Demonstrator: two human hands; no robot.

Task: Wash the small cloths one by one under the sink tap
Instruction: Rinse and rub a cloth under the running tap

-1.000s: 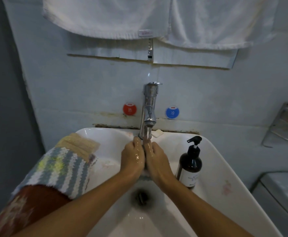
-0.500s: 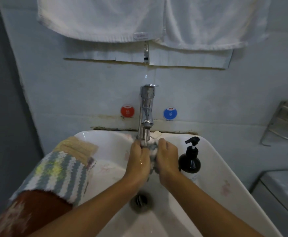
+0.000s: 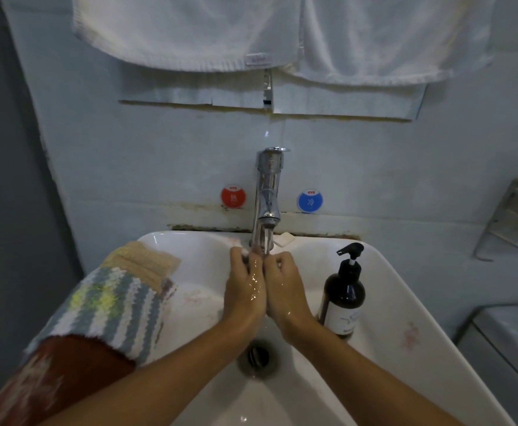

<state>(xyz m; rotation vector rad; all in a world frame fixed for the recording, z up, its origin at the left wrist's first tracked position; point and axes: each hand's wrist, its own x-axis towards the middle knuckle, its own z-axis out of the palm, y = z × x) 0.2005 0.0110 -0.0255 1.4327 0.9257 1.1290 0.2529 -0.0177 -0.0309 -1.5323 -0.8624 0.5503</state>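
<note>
Water runs from the chrome tap (image 3: pixel 267 195) into the white sink (image 3: pixel 383 290). My left hand (image 3: pixel 245 287) and my right hand (image 3: pixel 284 287) are pressed side by side right under the spout, both wet. They are closed on a small cloth (image 3: pixel 245 253); only a pale bit of it peeks out past my left fingers, the rest is hidden between the palms. More small cloths lie stacked on the sink's left rim: a striped blue and white one (image 3: pixel 110 305), a beige one (image 3: pixel 142 261) behind it, a dark red one (image 3: pixel 67 370) nearest me.
A dark pump bottle (image 3: pixel 342 296) stands on the sink's right side, close to my right wrist. The drain (image 3: pixel 257 355) sits below my hands. A soap bar (image 3: pixel 284 238) lies behind the tap. Two white towels (image 3: pixel 190 29) hang above. A metal rack (image 3: pixel 515 216) is on the right wall.
My hands have closed together again around the cloth and dropped slightly, so the cloth that showed between them half a second ago is now almost hidden.
</note>
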